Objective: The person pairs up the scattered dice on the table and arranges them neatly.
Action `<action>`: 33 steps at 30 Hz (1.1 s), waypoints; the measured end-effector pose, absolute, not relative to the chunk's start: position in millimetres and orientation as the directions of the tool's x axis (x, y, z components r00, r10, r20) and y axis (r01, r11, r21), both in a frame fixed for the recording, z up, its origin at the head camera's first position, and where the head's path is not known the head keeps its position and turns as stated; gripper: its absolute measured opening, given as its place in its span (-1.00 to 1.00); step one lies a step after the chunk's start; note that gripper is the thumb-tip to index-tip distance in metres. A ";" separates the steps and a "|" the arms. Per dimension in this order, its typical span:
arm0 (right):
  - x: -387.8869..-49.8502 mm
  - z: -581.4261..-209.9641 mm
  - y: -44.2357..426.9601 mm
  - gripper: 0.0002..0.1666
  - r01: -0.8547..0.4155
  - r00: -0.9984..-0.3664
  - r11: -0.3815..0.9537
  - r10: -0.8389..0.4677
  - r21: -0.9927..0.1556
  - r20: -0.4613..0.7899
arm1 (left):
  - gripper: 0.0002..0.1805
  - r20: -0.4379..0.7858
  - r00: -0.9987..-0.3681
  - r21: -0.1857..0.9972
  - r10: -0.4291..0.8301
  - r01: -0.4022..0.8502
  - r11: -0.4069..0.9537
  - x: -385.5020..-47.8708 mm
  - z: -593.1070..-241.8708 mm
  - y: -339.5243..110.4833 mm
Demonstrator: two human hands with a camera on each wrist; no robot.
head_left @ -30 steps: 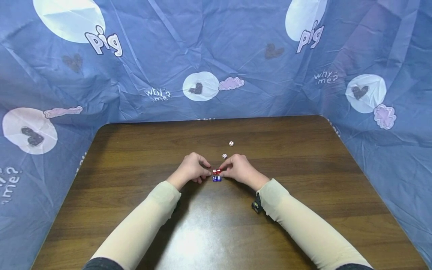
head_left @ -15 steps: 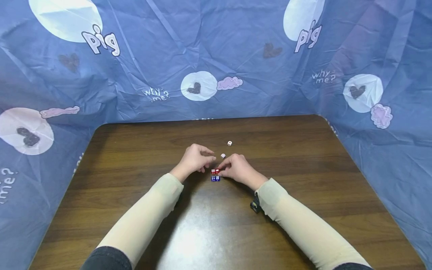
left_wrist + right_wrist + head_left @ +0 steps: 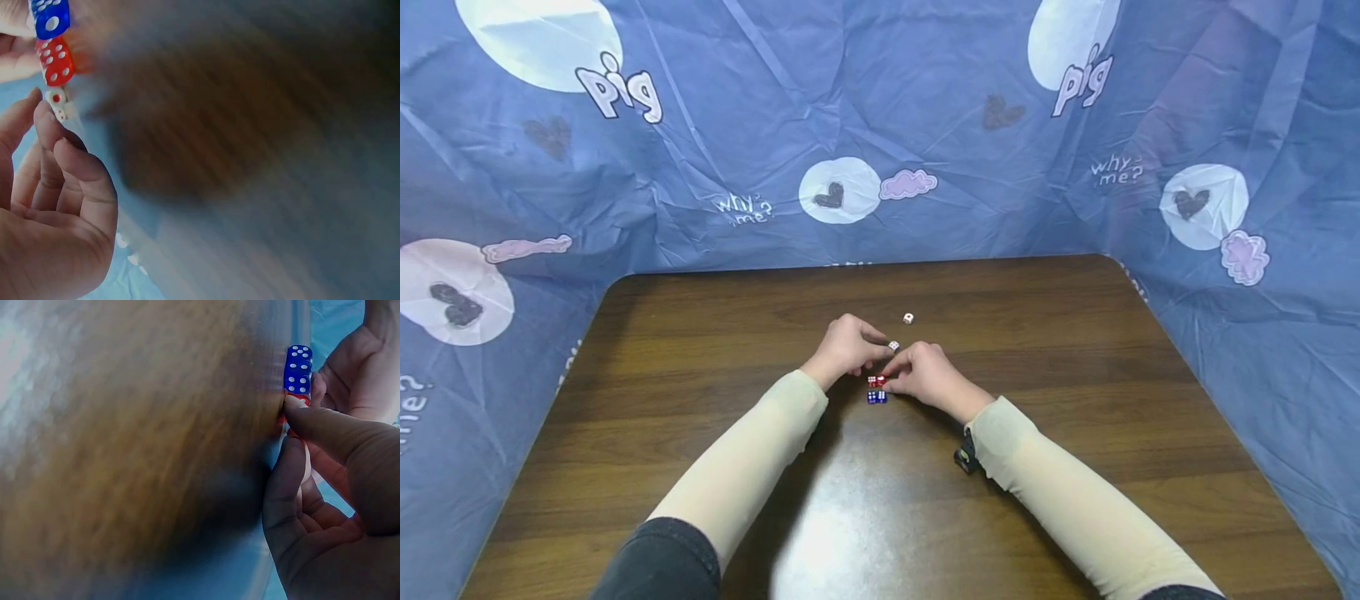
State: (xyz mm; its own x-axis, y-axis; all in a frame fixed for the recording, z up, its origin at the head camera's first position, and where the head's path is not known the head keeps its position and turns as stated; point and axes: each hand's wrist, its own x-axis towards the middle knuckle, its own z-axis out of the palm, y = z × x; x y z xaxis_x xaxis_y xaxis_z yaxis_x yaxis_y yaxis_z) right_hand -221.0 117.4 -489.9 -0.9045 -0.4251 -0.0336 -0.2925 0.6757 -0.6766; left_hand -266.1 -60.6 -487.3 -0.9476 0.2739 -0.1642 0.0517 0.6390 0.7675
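Note:
Two red dice [image 3: 876,381] lie side by side on the table, just beyond two blue dice [image 3: 877,397] set in a matching row. My right hand [image 3: 934,382] pinches the right-hand red die [image 3: 304,399] between thumb and forefinger; its fingers partly cover that die in the right wrist view. Beyond the red pair, my left hand [image 3: 847,345] has thumb and forefinger a little apart, close beside the nearer white die [image 3: 893,345]. The left wrist view shows nothing between its fingertips. A farther white die [image 3: 908,318] sits behind, untouched.
The brown wooden table [image 3: 1037,333] reaches out on every side of the hands. Blue patterned cloth [image 3: 700,167] hangs along its far and side edges. A black device [image 3: 966,454] is strapped at the right wrist.
My left hand has left the left side of the red dice and moved away and rightward to the nearer white die. The right hand stays at the red die.

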 end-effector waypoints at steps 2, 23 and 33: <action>-221.4 -490.4 117.6 -0.85 -0.304 -0.903 0.672 -0.429 -0.675 -0.020 | -0.71 -0.164 -0.949 0.755 0.271 0.056 0.653 -266.8 -488.6 -56.9; -223.0 -492.8 118.2 -0.84 -0.332 -0.896 0.666 -0.444 -0.668 0.003 | -0.85 -0.145 -0.969 0.614 0.199 0.070 0.786 -262.8 -480.9 -44.0; -223.8 -494.5 119.3 -0.84 -0.330 -0.899 0.668 -0.438 -0.667 0.006 | -0.86 -0.128 -0.972 0.595 0.199 0.085 0.800 -261.9 -479.1 -41.6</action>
State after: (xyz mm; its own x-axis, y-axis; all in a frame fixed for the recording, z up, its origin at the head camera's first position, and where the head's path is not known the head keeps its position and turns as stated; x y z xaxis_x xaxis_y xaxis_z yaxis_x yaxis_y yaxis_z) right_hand -223.8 119.3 -494.5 -0.8988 -0.4382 0.0062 -0.3302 0.6679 -0.6670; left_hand -261.9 -41.6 -479.1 -0.9716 0.1988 -0.1284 0.0850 0.7996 0.5945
